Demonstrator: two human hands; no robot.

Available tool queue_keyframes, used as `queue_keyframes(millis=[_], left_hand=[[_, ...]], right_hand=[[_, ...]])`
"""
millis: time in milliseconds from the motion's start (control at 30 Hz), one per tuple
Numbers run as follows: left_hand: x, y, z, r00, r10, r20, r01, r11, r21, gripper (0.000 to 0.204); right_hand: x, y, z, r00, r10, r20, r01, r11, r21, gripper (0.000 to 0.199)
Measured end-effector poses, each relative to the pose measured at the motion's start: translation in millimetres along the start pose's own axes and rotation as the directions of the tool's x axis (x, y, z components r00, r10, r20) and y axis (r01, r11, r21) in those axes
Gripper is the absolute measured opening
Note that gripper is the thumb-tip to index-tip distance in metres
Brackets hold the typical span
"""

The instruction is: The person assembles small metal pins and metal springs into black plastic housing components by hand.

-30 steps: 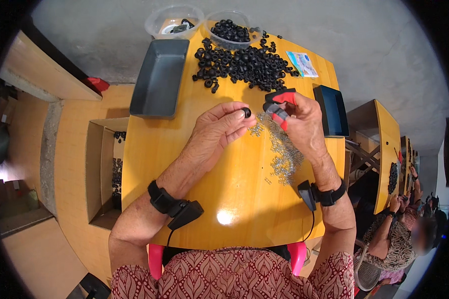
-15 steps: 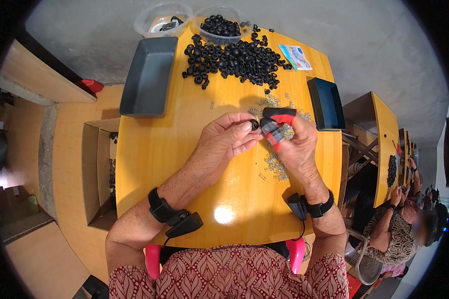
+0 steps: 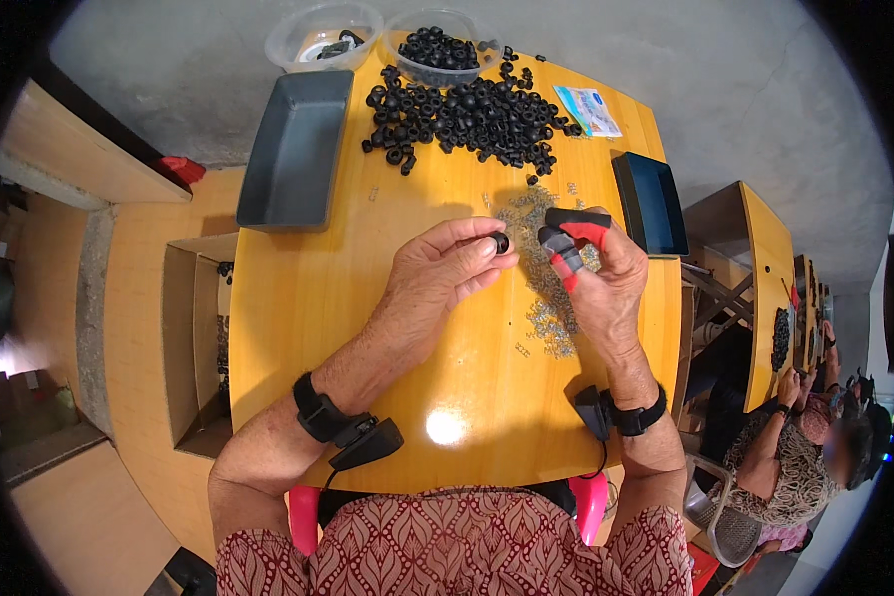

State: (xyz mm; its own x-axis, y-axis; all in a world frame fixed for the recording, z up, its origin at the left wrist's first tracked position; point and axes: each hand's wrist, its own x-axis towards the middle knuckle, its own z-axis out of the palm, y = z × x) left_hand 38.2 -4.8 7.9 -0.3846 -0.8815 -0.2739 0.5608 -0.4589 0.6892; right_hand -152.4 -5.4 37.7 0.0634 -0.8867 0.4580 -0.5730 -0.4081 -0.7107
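Observation:
Over the middle of the table, my left hand (image 3: 442, 273) pinches a small round black plastic part (image 3: 502, 242) with a hole in it, between thumb and fingers. To its right and apart from it is my right hand (image 3: 601, 273). Red, black and grey coverings wrap its thumb and index finger, which curl toward each other in a pinch; whatever is between their tips is too small to make out. Beneath and beside the right hand lies a scatter of tiny silvery spring-like metal pieces (image 3: 549, 323). Farther back is a large heap of black plastic parts (image 3: 477, 124).
At the back stand two clear tubs, one with black parts (image 3: 437, 76), one with a few items (image 3: 293, 45). A grey tray (image 3: 288, 214) lies left, a dark tray (image 3: 656, 219) right, a packet (image 3: 588, 111) between. A cardboard box (image 3: 181, 348) sits lower left; another person (image 3: 780, 452) works right.
My right hand has drawn back to the right, away from the black part, over the metal pieces. My left hand has shifted slightly left, still pinching the part.

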Motion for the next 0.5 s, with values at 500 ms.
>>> queue_keyframes(millis=[500], left_hand=[[-3, -6, 2, 0.995, -0.064, 0.081, 0.075, 0.989, -0.128, 0.025]], right_hand=[[-16, -12, 12, 0.981, 0.177, 0.077, -0.193, 0.910, 0.366, 0.023]])
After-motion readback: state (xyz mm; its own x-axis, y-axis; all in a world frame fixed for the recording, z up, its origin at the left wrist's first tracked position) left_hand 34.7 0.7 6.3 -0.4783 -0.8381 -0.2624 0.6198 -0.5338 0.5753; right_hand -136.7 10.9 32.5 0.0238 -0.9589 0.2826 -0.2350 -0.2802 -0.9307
